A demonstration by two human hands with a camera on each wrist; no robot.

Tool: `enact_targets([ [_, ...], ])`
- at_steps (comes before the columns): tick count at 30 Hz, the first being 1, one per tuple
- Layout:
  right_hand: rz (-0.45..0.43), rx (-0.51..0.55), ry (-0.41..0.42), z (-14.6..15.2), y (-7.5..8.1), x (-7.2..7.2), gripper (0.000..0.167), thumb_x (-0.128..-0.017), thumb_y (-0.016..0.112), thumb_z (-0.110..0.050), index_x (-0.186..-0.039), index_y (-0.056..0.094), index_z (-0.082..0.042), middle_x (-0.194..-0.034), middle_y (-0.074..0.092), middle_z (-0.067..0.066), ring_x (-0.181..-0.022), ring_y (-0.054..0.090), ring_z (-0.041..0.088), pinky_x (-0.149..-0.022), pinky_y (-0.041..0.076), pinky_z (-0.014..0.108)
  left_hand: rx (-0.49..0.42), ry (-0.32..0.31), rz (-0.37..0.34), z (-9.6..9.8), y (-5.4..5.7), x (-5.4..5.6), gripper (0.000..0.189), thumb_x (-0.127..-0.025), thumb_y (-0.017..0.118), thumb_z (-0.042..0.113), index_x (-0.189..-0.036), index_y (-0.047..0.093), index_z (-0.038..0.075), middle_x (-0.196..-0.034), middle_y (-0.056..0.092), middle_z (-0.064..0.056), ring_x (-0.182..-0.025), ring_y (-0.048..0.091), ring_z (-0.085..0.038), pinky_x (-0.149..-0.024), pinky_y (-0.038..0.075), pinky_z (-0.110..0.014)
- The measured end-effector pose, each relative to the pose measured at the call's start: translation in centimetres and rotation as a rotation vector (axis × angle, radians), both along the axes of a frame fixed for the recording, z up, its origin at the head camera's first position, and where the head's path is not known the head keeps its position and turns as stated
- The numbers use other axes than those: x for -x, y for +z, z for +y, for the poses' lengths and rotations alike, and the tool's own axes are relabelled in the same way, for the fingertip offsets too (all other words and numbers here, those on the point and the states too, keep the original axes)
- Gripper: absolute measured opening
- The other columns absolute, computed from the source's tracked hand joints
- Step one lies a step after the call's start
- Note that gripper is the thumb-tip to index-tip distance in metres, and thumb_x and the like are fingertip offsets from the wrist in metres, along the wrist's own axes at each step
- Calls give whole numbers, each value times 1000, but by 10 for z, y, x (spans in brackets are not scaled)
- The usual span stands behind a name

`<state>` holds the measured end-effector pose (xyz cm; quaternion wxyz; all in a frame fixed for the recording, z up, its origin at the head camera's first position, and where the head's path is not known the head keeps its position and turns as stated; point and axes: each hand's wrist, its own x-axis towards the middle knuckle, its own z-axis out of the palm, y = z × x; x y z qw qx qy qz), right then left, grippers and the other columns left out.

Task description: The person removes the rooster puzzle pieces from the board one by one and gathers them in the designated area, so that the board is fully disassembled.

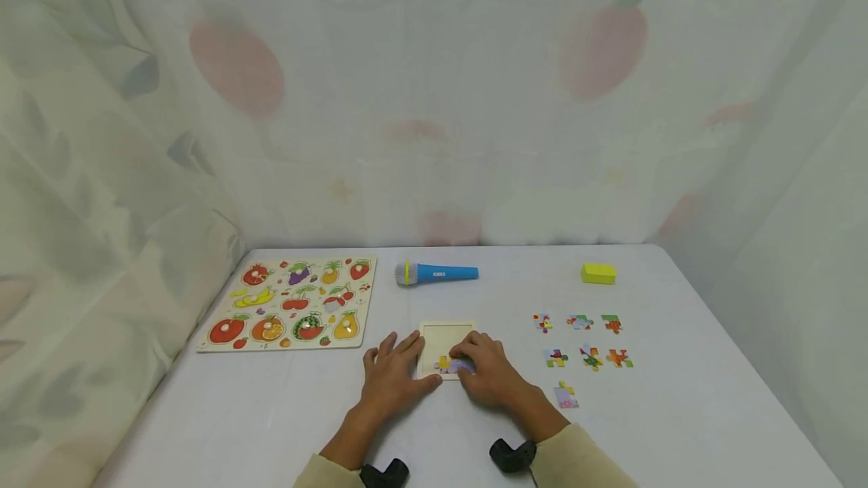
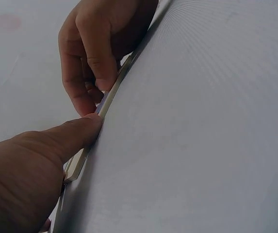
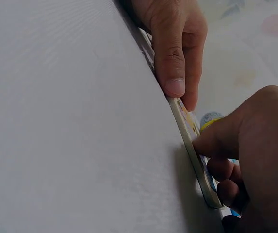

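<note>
A small wooden puzzle tray (image 1: 444,339) lies at the table's middle, with yellow and purple jigsaw pieces (image 1: 443,364) along its lower edge. My left hand (image 1: 393,379) rests against the tray's left side, fingers spread and fairly straight, its thumb on the lower edge. My right hand (image 1: 493,375) bends over the lower right of the tray, thumb and fingers on a purple puzzle piece (image 1: 464,363) partly hidden beneath them. In the right wrist view, the right thumb touches near the tray's rim (image 3: 181,119) with the other fingers curled.
Several loose jigsaw pieces (image 1: 556,358) lie in rows to the right. Behind them sits a yellow block (image 1: 598,274). A blue toy microphone (image 1: 447,273) lies beyond the tray. A fruit puzzle board (image 1: 288,322) occupies the back left. Patterned curtains (image 1: 434,172) enclose the table.
</note>
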<state>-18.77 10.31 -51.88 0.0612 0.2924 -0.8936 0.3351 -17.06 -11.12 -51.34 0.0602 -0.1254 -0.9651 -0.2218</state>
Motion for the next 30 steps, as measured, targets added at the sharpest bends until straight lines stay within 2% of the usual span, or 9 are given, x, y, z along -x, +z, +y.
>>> enact_targets([
  [4, -15, 27, 1, -1, 4, -1, 28, -80, 59, 2, -103, 68, -10, -96, 52, -6, -93, 48, 14, -79, 34, 41, 8, 1, 4, 0, -1, 1, 77, -76, 72, 58, -134, 59, 10, -143, 48, -3, -133, 32, -41, -94, 21, -63],
  [10, -12, 38, -5, -1, 2, -1, 27, -79, 61, -1, -102, 66, -12, -96, 53, -5, -92, 48, 12, -82, 35, 42, 3, 3, 4, 0, -1, 1, 76, -76, 73, 58, -134, 59, 10, -143, 49, -3, -133, 33, -42, -95, 21, -63],
  [17, 88, 57, 58, 2, -1, 0, 28, -77, 71, -12, -105, 67, -12, -96, 59, -6, -91, 50, 10, -81, 39, 38, -1, 0, 8, 1, -1, 0, 76, -75, 73, 57, -134, 59, 10, -142, 49, -4, -133, 33, -42, -95, 21, -63],
  [22, 133, 60, 87, 1, -1, 1, 31, -76, 75, -13, -107, 67, -10, -94, 62, -6, -86, 48, 9, -77, 41, 35, 0, 1, 7, 0, -1, 0, 77, -76, 73, 57, -134, 59, 9, -143, 49, -4, -133, 32, -42, -95, 21, -63],
  [30, 54, 84, 71, -2, -2, 1, 31, -77, 76, -11, -107, 68, -9, -92, 62, -7, -85, 49, 9, -78, 42, 34, 0, 7, 32, 0, -4, 1, 77, -75, 72, 59, -134, 59, 10, -142, 50, -3, -132, 33, -40, -94, 21, -62],
])
